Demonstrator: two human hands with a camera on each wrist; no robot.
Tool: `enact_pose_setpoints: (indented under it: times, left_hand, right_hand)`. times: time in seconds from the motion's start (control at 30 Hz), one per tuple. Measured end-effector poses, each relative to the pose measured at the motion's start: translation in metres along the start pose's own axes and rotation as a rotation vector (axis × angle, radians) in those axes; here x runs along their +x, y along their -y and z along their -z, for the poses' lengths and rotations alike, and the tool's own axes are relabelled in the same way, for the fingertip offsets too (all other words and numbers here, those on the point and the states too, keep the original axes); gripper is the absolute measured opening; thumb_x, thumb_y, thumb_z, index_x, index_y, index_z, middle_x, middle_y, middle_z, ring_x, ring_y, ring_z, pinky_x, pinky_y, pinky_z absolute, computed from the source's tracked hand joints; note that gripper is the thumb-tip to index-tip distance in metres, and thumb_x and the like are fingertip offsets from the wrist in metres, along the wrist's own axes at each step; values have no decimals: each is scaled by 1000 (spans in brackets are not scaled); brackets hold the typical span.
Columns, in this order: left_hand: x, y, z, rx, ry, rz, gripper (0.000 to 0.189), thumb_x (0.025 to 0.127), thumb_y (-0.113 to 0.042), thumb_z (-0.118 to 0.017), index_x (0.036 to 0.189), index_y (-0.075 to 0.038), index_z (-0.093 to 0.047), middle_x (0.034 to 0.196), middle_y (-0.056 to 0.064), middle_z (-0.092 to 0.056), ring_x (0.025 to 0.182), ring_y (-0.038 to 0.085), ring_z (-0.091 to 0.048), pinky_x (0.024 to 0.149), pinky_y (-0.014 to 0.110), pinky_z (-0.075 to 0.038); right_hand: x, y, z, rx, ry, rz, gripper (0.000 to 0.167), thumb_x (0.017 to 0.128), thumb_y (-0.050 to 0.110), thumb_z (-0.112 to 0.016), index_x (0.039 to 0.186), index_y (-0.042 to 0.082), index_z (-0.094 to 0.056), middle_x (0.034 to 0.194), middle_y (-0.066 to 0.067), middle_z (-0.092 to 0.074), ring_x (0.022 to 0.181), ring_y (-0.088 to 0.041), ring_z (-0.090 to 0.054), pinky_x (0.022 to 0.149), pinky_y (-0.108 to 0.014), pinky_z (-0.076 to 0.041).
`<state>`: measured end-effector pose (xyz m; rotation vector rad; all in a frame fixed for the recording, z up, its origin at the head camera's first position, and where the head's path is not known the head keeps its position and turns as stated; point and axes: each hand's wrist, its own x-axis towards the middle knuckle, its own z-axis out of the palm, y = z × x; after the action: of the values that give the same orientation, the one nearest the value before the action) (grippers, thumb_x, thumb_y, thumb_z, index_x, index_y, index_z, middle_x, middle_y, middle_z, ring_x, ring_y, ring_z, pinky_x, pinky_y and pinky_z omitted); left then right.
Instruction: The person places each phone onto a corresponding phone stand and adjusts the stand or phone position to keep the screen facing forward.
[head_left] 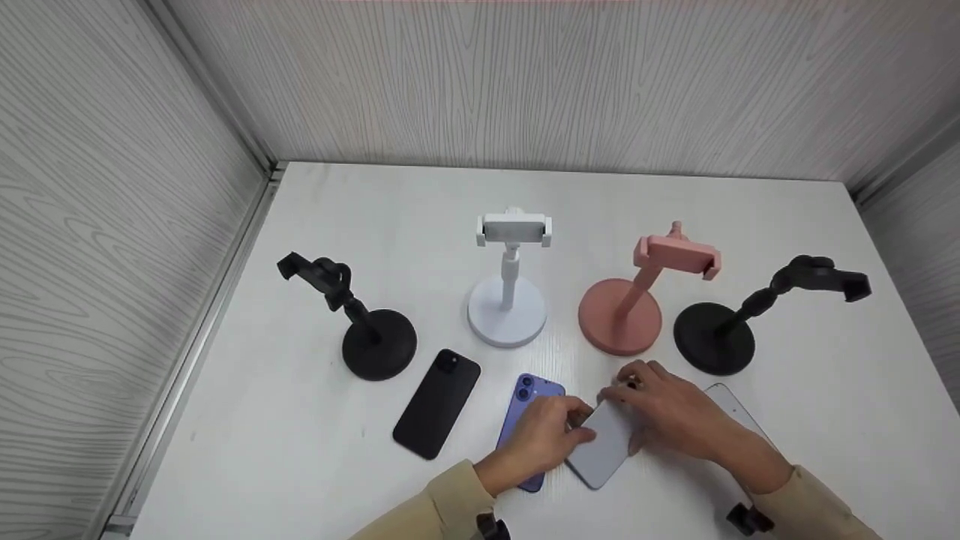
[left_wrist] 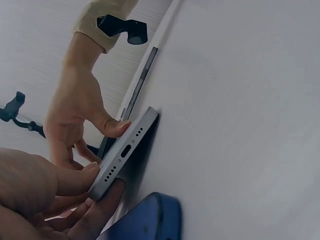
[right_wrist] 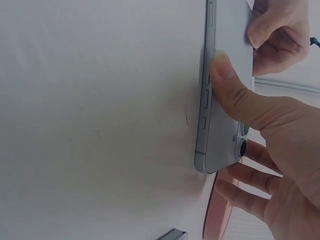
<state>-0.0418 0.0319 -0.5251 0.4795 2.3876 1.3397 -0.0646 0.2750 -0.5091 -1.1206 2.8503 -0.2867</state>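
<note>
A pale silver-white smartphone (head_left: 602, 448) lies back up between both hands, its left side lifted. My left hand (head_left: 541, 435) pinches its left edge, thumb on the back and fingers underneath; the left wrist view shows the phone's (left_wrist: 125, 151) port end tilted off the table. My right hand (head_left: 670, 409) holds it around the camera end. In the right wrist view the right thumb (right_wrist: 235, 95) rests near the button side, with the other fingers by the lenses. Beneath the left wrist lies a purple-blue phone (head_left: 516, 409), partly hidden.
A black phone (head_left: 436, 405) lies to the left, another light phone (head_left: 731, 405) partly under the right forearm. Behind stand a black phone stand (head_left: 379, 345), a white one (head_left: 507, 311), a pink one (head_left: 620, 316) and a second black one (head_left: 714, 339) on the white table (head_left: 262, 420).
</note>
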Motion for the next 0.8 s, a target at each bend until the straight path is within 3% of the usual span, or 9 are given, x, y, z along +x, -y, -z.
enact_pose_setpoints:
  times: [0.2,0.3,0.5,0.67,0.8]
  left_hand:
    - [-3,0,-3,-61,-24,50,17,95,-10,-76,112,-5,-76,95,5,-79,80,0,-65,70,17,-53]
    - [-4,-2,-4,-86,-37,60,18,96,-11,-76,112,-5,-76,96,5,-78,80,0,-66,71,17,-53]
    - [-7,-5,-3,-147,-54,64,20,97,-11,-75,116,-5,-75,98,4,-76,80,-3,-65,72,16,-54]
    - [-10,-7,-2,-220,-75,51,20,97,-11,-75,117,-4,-75,99,5,-77,78,-4,-67,70,16,-54]
    - [-11,-9,-2,-245,-98,53,21,97,-11,-75,117,-5,-75,99,5,-77,76,-4,-65,68,16,-53]
  right_hand:
    - [-9,0,-5,155,-88,-89,86,69,41,-99,144,21,-63,136,-5,-61,109,-15,-62,81,-34,-59]
    - [-12,2,-7,275,-150,-213,82,76,43,-95,146,17,-62,137,-5,-62,110,-14,-63,83,-33,-59]
    - [-13,8,-5,607,-240,-500,59,92,30,-84,143,11,-62,132,-10,-69,109,-23,-70,84,-29,-59]
    - [-13,8,-6,805,-237,-670,44,100,27,-75,139,9,-66,128,-11,-72,102,-12,-67,84,-20,-54]
    - [-15,6,-8,1015,-225,-776,45,101,27,-73,138,3,-65,123,-6,-72,94,-7,-63,78,-21,-56]
